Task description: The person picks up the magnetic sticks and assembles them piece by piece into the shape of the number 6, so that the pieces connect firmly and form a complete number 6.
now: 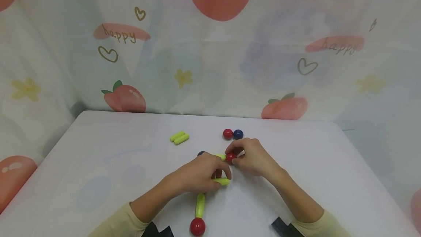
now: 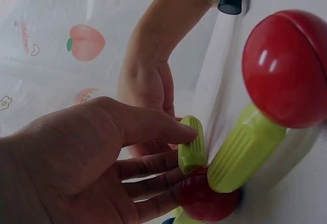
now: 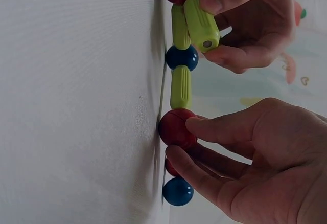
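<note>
My left hand [image 1: 204, 173] pinches a yellow-green magnetic rod [image 2: 191, 147] between thumb and fingers; a round metal spot shows on its end in the right wrist view. My right hand [image 1: 253, 156] grips a red ball [image 3: 179, 127] by thumb and fingertips. That ball touches a green rod [image 3: 181, 87], whose other end meets a blue ball [image 3: 182, 58]. From there another rod [image 3: 180, 27] leads to a second red ball [image 2: 210, 196], hidden under my left hand in the head view. A further rod [image 1: 200, 206] joins it to a red ball [image 1: 197, 226] near me.
Two loose green rods [image 1: 179, 138] lie side by side at the back of the white table [image 1: 131, 131]. Beyond my right hand, a spare red ball [image 1: 228, 134] and blue ball [image 1: 238, 134] sit together. A printed curtain [image 1: 204, 54] hangs behind the table.
</note>
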